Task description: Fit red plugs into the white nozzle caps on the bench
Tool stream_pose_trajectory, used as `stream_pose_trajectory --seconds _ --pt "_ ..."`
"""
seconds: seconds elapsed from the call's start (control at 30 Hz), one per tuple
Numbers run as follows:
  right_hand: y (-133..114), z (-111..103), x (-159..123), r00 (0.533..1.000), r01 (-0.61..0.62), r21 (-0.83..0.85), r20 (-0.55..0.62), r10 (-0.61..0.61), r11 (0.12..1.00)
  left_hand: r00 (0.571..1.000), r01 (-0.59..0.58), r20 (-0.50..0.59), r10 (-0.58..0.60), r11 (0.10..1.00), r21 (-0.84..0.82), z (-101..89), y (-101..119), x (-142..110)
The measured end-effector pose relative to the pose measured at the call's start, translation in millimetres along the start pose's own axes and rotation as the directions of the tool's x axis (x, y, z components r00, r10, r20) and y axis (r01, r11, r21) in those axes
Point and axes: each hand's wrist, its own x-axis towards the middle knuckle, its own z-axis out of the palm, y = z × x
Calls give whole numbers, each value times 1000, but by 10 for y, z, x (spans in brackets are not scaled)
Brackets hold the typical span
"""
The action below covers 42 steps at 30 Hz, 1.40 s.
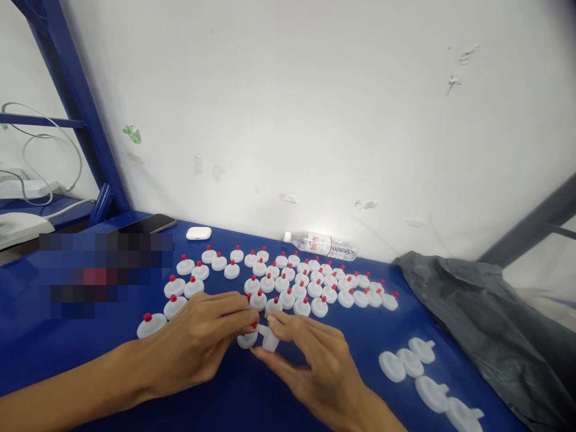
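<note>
My left hand (193,339) is closed, its fingertips pinched around a small red cap (254,326). Between the thumb and fingers of my right hand (317,354) is a translucent white plastic lid (270,341), tilted, its narrow spout pointing left at the red cap. The two hands almost meet. Just below the left fingertips a round white lid (247,341) shows, partly hidden. Beyond the hands stand many white lids (302,307) with red caps on their spouts. On the right lie several white lids (432,393) without red caps, some with spouts showing.
A clear plastic bottle (321,245) lies along the wall. A white earphone case (198,233) and a dark phone (150,224) are at the back left, near a pixelated patch. Dark grey cloth or plastic (486,324) covers the right side of the blue table (103,384).
</note>
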Motion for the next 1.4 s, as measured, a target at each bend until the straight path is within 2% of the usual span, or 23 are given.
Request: stream_pose_trajectory --seconds 0.17,0.27,0.4,0.5,0.6,0.7,0.8,0.93,1.03,1.1,1.27,1.4 --pt "-11 -14 -18 998 63 -30 25 -63 998 998 37 54 -36 999 -25 21 -8 -46" --pt "5 -28 -14 996 74 -60 54 -71 995 999 25 36 -23 999 -34 17 -1 -31" --pt "24 -40 53 995 40 -73 98 -32 997 1000 13 -1 -13 1000 2 -20 -2 42" --pt "58 -87 124 994 16 -150 106 0 988 997 72 0 -72 995 62 -46 -70 73" --pt "191 -252 188 999 -12 -255 40 23 967 975 204 44 -217 958 201 -56 -189 66" --pt "434 -546 235 996 -85 -344 -43 75 935 941 272 121 -317 917 290 -49 -275 40" --pt "703 -877 247 969 -246 -501 -148 198 830 919 287 185 -348 912 292 -23 -279 11" --pt "1001 -1231 187 867 -496 -592 -292 404 635 882 318 250 -398 897 307 39 -253 -27" --pt "1185 -1435 102 778 -604 -630 -331 535 489 881 325 239 -408 890 319 91 -276 -63" --pt "1296 -1558 32 711 -647 -651 -326 623 398 885 323 229 -405 889 324 115 -300 -89" --pt "1512 -1774 -164 511 -697 -691 -294 808 189 880 327 240 -410 889 319 132 -339 -133" --pt "1632 -1772 -285 410 -677 -725 -233 882 123 872 337 252 -419 889 311 139 -363 -138"
